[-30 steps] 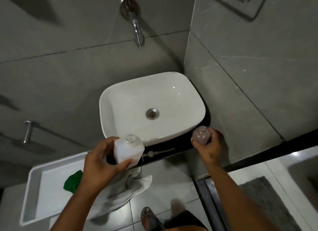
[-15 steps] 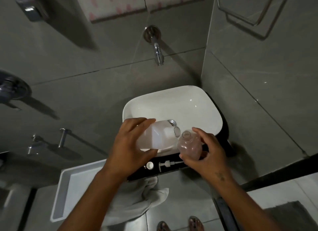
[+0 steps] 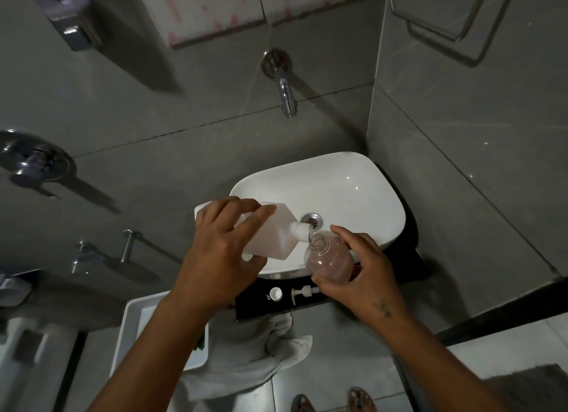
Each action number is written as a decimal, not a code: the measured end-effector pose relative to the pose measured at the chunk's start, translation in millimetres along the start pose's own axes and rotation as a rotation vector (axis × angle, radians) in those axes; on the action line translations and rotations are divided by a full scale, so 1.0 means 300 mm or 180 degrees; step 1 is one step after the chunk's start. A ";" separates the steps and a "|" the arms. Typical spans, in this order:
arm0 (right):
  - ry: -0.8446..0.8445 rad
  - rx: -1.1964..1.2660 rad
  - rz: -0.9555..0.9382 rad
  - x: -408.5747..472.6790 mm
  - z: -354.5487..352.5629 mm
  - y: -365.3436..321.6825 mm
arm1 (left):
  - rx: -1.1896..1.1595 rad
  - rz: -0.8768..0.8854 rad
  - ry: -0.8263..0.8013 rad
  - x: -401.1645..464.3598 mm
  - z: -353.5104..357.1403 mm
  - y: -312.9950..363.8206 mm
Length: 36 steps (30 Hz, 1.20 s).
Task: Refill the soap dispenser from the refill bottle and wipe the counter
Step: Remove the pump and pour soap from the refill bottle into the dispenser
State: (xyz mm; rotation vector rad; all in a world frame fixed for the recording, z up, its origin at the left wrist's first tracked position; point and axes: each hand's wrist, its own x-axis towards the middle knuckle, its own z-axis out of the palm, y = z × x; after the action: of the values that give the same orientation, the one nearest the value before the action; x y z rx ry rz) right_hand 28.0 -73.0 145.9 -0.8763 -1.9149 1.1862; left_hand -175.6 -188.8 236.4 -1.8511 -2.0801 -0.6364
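Soap refill under way over a white basin [image 3: 353,190] set on a black counter [image 3: 412,264] in a grey-tiled corner, with a chrome wall tap [image 3: 284,98] mounted above it. A white tray [image 3: 132,328] stands below and to the left of the counter, and a pale towel [image 3: 255,359] hangs off the counter's front edge between tray and floor.

The person's left hand [image 3: 221,252] is wrapped around the body of the white refill bottle [image 3: 273,236], fingers [image 3: 246,215] curled over the top and thumb underneath, holding it tipped on its side above the basin with its neck pointing right and down. The right hand [image 3: 362,273] grips the clear soap dispenser [image 3: 330,259], which holds pinkish liquid; fingers close around its far side and thumb around its near side, keeping it roughly upright above the basin's front rim. The bottle's neck meets the dispenser's open mouth just in front of the drain [image 3: 312,219], and a thin stream shows there.

On the counter's front strip, just below the dispenser, lie the pump head [image 3: 302,292] on its side and a small white cap [image 3: 275,294] just to its left, the two close but apart.
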 end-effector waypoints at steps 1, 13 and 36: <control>0.0012 -0.0003 -0.0013 0.002 0.001 0.002 | 0.0013 0.0013 -0.0001 0.001 -0.003 0.003; 0.0062 -0.0180 -0.0096 0.018 0.004 0.012 | 0.0200 -0.0007 -0.0088 0.012 -0.018 0.024; 0.0037 -0.0145 -0.0078 0.028 0.013 0.026 | 0.0363 0.0107 0.0023 0.010 -0.015 0.001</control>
State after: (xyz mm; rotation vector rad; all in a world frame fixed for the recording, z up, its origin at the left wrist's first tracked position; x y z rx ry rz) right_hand 21.7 -64.9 139.2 -0.8795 -1.9447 1.1246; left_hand -176.0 -188.4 241.8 -1.8138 -2.0318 -0.5043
